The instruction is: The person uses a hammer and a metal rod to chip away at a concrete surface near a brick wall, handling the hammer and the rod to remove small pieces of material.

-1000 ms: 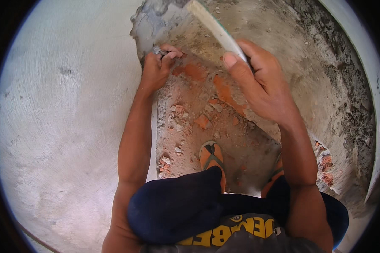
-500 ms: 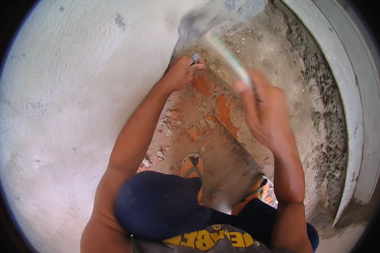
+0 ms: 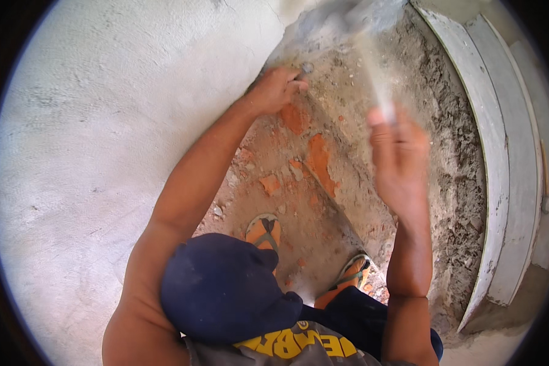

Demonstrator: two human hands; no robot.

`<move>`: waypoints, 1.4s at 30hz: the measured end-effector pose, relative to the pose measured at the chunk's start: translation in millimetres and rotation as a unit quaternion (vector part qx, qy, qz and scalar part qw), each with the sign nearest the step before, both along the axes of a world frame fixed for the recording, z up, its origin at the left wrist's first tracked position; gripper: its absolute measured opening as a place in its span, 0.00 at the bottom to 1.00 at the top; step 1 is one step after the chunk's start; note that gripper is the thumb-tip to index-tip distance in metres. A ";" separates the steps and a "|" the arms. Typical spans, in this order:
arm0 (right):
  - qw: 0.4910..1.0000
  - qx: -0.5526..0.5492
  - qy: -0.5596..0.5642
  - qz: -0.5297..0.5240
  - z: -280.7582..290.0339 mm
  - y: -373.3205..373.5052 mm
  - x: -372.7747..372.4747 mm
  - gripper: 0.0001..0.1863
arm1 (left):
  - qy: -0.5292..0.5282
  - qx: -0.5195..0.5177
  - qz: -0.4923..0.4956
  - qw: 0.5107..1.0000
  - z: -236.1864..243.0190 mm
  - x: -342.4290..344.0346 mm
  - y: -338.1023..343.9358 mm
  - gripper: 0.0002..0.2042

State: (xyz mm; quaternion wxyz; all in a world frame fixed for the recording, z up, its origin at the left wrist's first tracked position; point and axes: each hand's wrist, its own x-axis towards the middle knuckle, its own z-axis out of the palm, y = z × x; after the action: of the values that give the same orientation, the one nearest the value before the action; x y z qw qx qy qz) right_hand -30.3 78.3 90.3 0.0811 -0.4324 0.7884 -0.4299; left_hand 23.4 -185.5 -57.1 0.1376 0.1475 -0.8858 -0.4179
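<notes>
Nearest us, at 6 o'clock, lie a grey shirt [image 3: 314, 351] with yellow lettering and dark blue trousers [image 3: 226, 290]. Beyond them, two sandalled feet [image 3: 263, 232] stand on a dusty, reddish-brown floor [image 3: 299, 232], where we find broken brick [image 3: 269, 184] and pale crumbs scattered toward 9 o'clock.

Farther up, orange patches [image 3: 319, 161] show through worn grey mortar near the centre. Toward 1 o'clock we see the right hand [image 3: 401, 161], its fingers wrapped around a pale handle [image 3: 375, 76]; the handle's upper end is too blurred for us to read. At 12 o'clock the left hand [image 3: 277, 88] curls its fingers around a short grey metal rod [image 3: 307, 68], whose end pokes out just beside a ragged plaster edge.

A pale, brushed wall [image 3: 104, 152] fills our 9 o'clock side. At 3 o'clock a rough, dark-pitted strip [image 3: 463, 183] runs alongside whitish boards [image 3: 500, 152], bowed by the lens.
</notes>
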 end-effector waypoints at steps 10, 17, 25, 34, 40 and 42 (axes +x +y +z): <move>0.988 0.141 0.069 0.011 -43.2 -12.6 -12.4 0.14 | 0.045 0.006 0.003 0.999 -15.1 -6.5 -4.3 0.12; 0.940 -0.308 -0.138 -0.046 48.7 -0.4 7.2 0.19 | 0.010 0.006 0.021 1.000 -3.4 6.9 -1.3 0.13; 0.983 0.181 -0.030 0.003 -47.1 -21.2 -19.1 0.16 | -0.015 0.039 0.038 0.998 3.8 -1.2 4.0 0.13; 0.884 -0.397 -0.191 0.158 61.8 9.4 -3.1 0.14 | 0.002 0.016 0.008 1.000 -10.8 1.0 -4.3 0.13; 0.990 0.137 -0.012 0.015 -68.7 -13.9 -5.8 0.17 | -0.121 0.059 0.046 0.990 -17.6 10.9 6.1 0.11; 0.997 0.074 -0.023 0.023 -73.5 0.0 -2.4 0.19 | -0.145 0.014 0.000 0.989 -47.3 32.3 4.8 0.11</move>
State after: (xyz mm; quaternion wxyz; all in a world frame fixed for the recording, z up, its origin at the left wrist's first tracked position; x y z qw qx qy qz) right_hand -32.8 78.3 16.9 0.1407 -0.4329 0.8063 -0.3778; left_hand 55.7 -180.7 -104.4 0.0058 0.2081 -0.8904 -0.4047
